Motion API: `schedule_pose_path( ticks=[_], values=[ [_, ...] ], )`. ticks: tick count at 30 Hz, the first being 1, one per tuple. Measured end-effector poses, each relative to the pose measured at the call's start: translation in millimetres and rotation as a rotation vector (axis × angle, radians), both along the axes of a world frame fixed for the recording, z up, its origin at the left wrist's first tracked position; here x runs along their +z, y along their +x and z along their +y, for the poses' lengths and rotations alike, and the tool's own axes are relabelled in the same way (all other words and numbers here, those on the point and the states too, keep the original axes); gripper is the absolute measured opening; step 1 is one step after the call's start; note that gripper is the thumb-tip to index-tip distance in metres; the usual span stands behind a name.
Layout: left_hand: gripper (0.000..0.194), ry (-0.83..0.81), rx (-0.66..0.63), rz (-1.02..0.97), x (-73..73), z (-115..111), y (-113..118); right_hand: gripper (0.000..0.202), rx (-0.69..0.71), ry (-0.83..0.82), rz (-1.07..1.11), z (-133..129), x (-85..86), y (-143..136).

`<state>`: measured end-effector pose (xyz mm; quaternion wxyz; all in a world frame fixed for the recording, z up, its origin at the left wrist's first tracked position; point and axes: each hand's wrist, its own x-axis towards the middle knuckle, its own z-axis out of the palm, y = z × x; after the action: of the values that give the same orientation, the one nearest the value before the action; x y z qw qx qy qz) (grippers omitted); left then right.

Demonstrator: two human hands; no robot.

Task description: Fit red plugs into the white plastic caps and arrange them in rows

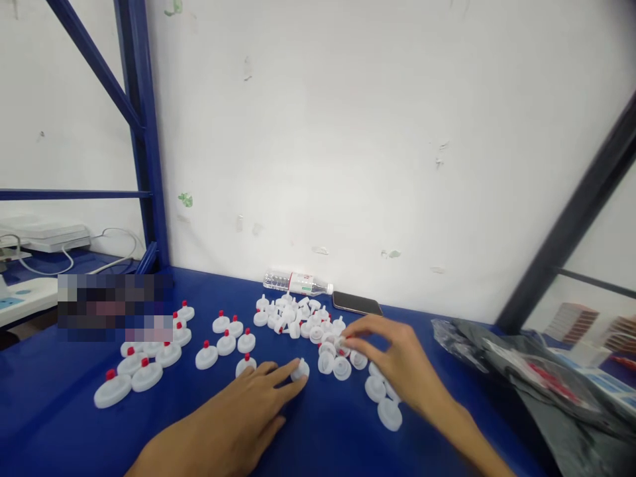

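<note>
My left hand (248,411) rests low over the blue table, its fingers spread, with the fingertips touching a white cap with a narrow spout (300,370). My right hand (392,358) is at the right side of a pile of white caps (293,315), thumb and index finger pinched on a small whitish piece, probably a cap, partly hidden by the fingers. Below the pile lie translucent discs (342,368), and more discs (389,414) are under and beside my right wrist. White caps with red tips (207,356) stand in loose groups to the left of my left hand.
A clear bottle (298,283) lies by the wall next to a dark phone (356,303). Grey plastic bags (527,384) cover the right side. A white power strip (27,299) is at the far left. Blue frame posts (144,132) rise at the left.
</note>
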<state>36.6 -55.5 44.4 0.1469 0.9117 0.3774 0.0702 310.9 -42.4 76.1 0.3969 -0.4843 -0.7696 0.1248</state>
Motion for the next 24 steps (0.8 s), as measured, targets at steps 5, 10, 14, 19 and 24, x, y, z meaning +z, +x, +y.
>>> schedule_pose_path(
  ticks=[5, 10, 14, 19, 24],
  values=[
    [0.081, -0.129, -0.017, 0.012, 14.4, -12, -8, 0.013, 0.170, -0.097, -0.011, -11, -25.3, -50],
    [0.081, -0.139, -0.032, 0.005, 16.7, -15, -10, 0.013, 0.185, -0.143, -0.044, -7, -43.1, -57],
    [0.080, -0.137, -0.038, 0.010, 18.2, -16, -9, 0.015, 0.169, -0.148, -0.007, -6, -46.1, -55],
    [0.075, -0.178, 0.053, 0.104, 29.0, -22, -2, 0.017, 0.177, -0.145, 0.026, -5, -57.8, -62],
    [0.074, -0.071, 0.132, 0.105, 20.8, -23, -6, 0.038, 0.125, -0.115, 0.033, -4, -51.5, -60]
  ],
)
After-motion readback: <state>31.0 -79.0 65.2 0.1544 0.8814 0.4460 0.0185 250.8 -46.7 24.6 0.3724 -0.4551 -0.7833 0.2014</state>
